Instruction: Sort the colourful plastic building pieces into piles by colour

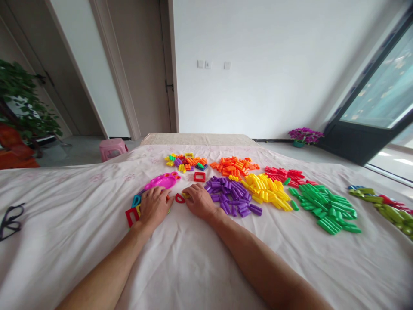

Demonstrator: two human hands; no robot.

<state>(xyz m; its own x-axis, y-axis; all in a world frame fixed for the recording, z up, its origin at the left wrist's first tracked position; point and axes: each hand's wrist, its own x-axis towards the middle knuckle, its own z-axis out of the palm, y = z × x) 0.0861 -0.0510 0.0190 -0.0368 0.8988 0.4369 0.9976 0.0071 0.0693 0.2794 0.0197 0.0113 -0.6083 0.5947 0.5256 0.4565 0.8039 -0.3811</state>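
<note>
My left hand [154,207] is curled down with its fingers close together over several flat plastic pieces, and what it grips is hidden. A red square frame [130,217] and a blue piece [136,200] stick out beside it. Just past its fingertips lies a pink plastic palette-shaped tray [165,182]. My right hand [199,201] is closed, and a small yellow plastic piece [186,195] shows at its fingertips. Between the hands rests a red D-shaped ring [180,198]. A red rectangular frame [199,176] lies beyond the right hand.
Right of my hands spread piles of purple tubes [227,193], orange tubes [234,165], yellow tubes [267,189], red pieces [285,174] and green tubes [329,204]. A mixed pile [187,162] sits farther back. Black glasses [12,220] lie at left on the wrinkled cloth [180,267].
</note>
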